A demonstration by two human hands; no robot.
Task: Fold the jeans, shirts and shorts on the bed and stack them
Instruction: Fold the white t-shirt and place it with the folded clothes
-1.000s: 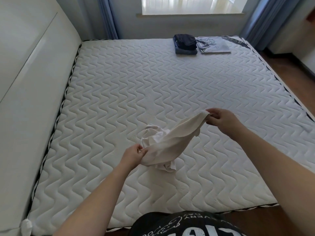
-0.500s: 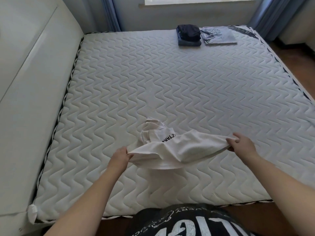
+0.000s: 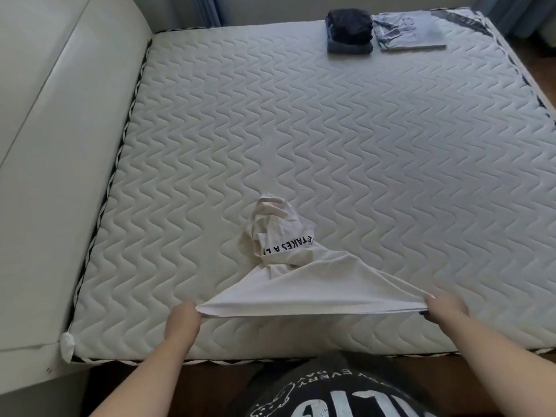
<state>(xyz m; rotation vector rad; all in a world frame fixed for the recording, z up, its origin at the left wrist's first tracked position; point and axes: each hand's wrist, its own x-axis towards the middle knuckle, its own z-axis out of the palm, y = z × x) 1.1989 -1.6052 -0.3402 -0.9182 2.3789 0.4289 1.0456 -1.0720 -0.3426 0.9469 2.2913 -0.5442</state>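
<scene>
Down near the front edge of the mattress (image 3: pixel 346 139), the left hand (image 3: pixel 183 319) is closed on one end of a white shirt (image 3: pixel 301 284), and the right hand (image 3: pixel 445 308) is closed on the other end. Between the two hands the hem is drawn into a nearly straight, taut line that runs just above the quilted surface. The fingers of both hands curl under the cloth, so only the backs of the hands and the knuckles show.

Beyond that stretched edge, the shirt narrows away from the hands into a bunched heap lying on the mattress, roughly midway between them and a little farther out. Black printed letters show on a fold of that heap, partly hidden by creases. The cloth from hem to heap forms a rough triangle, smooth near the hands and crumpled at the far tip.

Well beyond the right hand, at the far side of the mattress, a folded dark stack (image 3: pixel 349 31) sits with a darker piece on top of a blue-grey one. Touching it on its right lies a folded light grey garment (image 3: pixel 409 31), flat and square.

To the outside of the left hand, a pale padded headboard (image 3: pixel 54 164) runs along the mattress. Nearest of all, below both forearms, the person's dark printed top (image 3: pixel 331 395) fills the bottom of the view.
</scene>
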